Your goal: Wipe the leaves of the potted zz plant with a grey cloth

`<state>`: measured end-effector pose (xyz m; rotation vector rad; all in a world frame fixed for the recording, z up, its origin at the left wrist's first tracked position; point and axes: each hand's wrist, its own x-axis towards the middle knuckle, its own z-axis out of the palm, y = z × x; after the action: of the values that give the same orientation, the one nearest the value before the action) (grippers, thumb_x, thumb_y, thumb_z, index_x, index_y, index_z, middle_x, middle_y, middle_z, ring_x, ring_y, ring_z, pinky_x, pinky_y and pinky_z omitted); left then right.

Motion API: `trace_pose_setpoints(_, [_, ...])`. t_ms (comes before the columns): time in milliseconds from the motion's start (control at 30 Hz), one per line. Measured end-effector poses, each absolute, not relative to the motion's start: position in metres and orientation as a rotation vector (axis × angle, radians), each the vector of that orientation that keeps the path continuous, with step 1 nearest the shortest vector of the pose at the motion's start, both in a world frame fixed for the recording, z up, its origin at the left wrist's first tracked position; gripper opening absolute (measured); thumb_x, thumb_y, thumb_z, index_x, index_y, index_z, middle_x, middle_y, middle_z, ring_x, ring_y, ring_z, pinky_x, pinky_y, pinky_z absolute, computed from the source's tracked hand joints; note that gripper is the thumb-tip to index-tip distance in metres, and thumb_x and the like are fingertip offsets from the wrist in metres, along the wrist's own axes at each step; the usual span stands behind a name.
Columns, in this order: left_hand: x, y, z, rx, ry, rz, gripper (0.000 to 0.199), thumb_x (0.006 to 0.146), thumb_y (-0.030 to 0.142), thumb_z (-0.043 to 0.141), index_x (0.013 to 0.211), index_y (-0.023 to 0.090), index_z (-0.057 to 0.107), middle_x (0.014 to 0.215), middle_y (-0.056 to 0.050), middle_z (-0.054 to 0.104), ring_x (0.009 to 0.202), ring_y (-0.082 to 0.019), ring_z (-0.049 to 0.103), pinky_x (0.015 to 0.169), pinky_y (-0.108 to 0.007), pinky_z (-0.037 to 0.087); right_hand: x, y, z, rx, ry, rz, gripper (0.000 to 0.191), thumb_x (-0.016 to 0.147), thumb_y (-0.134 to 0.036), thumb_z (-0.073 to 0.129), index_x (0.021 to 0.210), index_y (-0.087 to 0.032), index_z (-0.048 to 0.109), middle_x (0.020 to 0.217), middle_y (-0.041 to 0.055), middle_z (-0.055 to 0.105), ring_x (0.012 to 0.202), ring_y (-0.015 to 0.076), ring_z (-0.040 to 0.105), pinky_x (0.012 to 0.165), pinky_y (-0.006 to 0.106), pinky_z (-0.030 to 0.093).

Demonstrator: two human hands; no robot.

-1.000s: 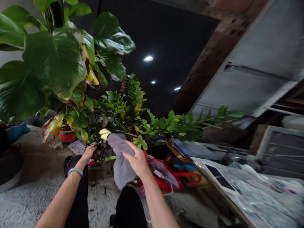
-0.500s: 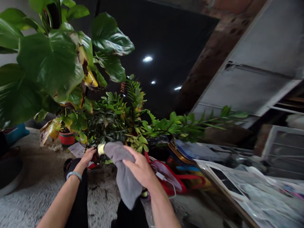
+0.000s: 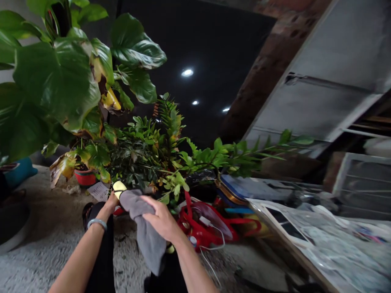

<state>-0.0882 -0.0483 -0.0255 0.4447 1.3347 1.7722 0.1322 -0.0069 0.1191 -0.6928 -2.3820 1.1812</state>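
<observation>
A grey cloth (image 3: 149,240) hangs from my right hand (image 3: 160,219), whose fingers are closed over its upper part. A rounded pale-yellow piece (image 3: 119,186) with a dark band sticks out at the cloth's left end; I cannot make out what it is. My left hand (image 3: 111,202), with a bracelet (image 3: 97,223) at the wrist, is right beside the yellow piece. That piece and the cloth hide its fingers, so any hold is unclear. Just beyond both hands is a dark-leaved bushy plant (image 3: 131,156).
A large-leaved plant (image 3: 58,77) rises at the left, near a red pot (image 3: 85,178) and a paper with writing (image 3: 99,191). On the right are a red bag (image 3: 195,234) with a white cable (image 3: 224,236) and a cluttered table (image 3: 336,252). Black-clad legs (image 3: 102,256) are below.
My right hand has moved left with the grey cloth. The yellow end now overlaps my left hand, whose fingers showed by the plant before. More of the red bag shows.
</observation>
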Motion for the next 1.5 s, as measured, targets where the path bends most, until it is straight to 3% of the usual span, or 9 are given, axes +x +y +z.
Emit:
trace_pose_setpoints(233, [-0.087,-0.047,-0.013,0.57,1.43,1.614,0.037,0.073,0.044,0.079,0.098,0.018,0.073,0.066,-0.002,0.071,0.046,-0.014,0.054,0.047,-0.026,0.04,0.101,0.038,0.142,-1.114,-2.082,0.825,0.063,0.075,-0.018,0.069,0.138,-0.018,0.067,0.133,0.017,0.074,0.125,0.0354,0.068,0.111,0.05,0.05])
trace_pose_setpoints(333, [-0.089,-0.047,-0.014,0.587,1.458,1.604,0.035,0.072,0.047,0.078,0.09,0.019,0.071,0.066,-0.003,0.07,0.05,-0.015,0.055,0.05,-0.027,0.041,0.095,0.025,0.118,-1.173,-2.151,1.052,0.063,0.065,-0.011,0.071,0.127,-0.016,0.074,0.122,0.016,0.078,0.119,0.0364,0.071,0.107,0.047,0.053])
trace_pose_setpoints(500, [-0.096,-0.046,-0.018,0.631,1.525,1.608,0.026,0.071,0.043,0.077,0.073,0.021,0.063,0.061,0.001,0.061,0.058,-0.017,0.055,0.056,-0.029,0.042,0.125,-0.006,0.108,-0.795,-1.996,1.495,0.057,0.06,-0.014,0.069,0.116,-0.019,0.08,0.118,0.0081,0.081,0.116,0.0327,0.072,0.108,0.044,0.053])
trace_pose_setpoints(733, [-0.095,-0.047,-0.012,0.691,1.493,1.541,0.036,0.074,0.052,0.075,0.09,0.02,0.071,0.069,-0.004,0.066,0.06,-0.019,0.059,0.058,-0.03,0.047,0.103,0.03,0.154,-0.732,-1.621,1.393,0.068,0.059,-0.03,0.077,0.126,-0.018,0.073,0.12,0.0092,0.079,0.111,0.0309,0.072,0.104,0.043,0.053])
trace_pose_setpoints(900, [-0.099,-0.055,-0.009,0.509,1.468,1.743,0.041,0.068,0.036,0.08,0.103,0.02,0.068,0.081,-0.003,0.072,0.065,-0.018,0.064,0.06,-0.029,0.052,0.096,0.016,0.115,-0.983,-1.707,1.575,0.051,0.052,-0.022,0.071,0.102,-0.018,0.078,0.097,0.0074,0.082,0.098,0.0336,0.073,0.092,0.043,0.057])
trace_pose_setpoints(1033, [-0.109,-0.059,-0.001,0.214,1.247,2.083,0.044,0.06,0.019,0.081,0.101,0.022,0.064,0.092,0.0,0.073,0.077,-0.017,0.07,0.072,-0.031,0.058,0.124,-0.008,0.103,-0.868,-1.73,1.59,0.057,0.056,-0.025,0.072,0.113,-0.019,0.078,0.109,0.0073,0.081,0.106,0.0336,0.072,0.098,0.043,0.055])
trace_pose_setpoints(1200, [-0.123,-0.041,0.02,-0.038,1.136,2.216,0.021,0.073,0.022,0.079,0.09,0.022,0.066,0.08,0.0,0.074,0.074,-0.018,0.071,0.07,-0.029,0.056,0.148,-0.01,0.109,-0.933,-1.82,1.509,0.06,0.058,-0.027,0.072,0.117,-0.019,0.077,0.114,0.0089,0.08,0.111,0.0357,0.07,0.103,0.048,0.053])
trace_pose_setpoints(1367, [-0.128,-0.015,0.037,-0.078,1.106,2.35,0.021,0.078,0.013,0.077,0.095,0.021,0.069,0.084,0.001,0.076,0.078,-0.015,0.072,0.077,-0.026,0.057,0.162,-0.014,0.107,-0.987,-1.839,1.498,0.062,0.057,-0.026,0.072,0.118,-0.018,0.078,0.114,0.0101,0.08,0.113,0.0371,0.069,0.106,0.051,0.05])
trace_pose_setpoints(1500, [-0.124,-0.016,0.03,-0.029,1.154,2.334,0.02,0.078,0.011,0.075,0.093,0.021,0.068,0.079,0.001,0.076,0.079,-0.017,0.072,0.077,-0.027,0.059,0.165,-0.021,0.144,-0.85,-1.815,1.642,0.059,0.056,-0.027,0.076,0.115,-0.021,0.078,0.115,0.0077,0.08,0.112,0.0341,0.069,0.103,0.046,0.052])
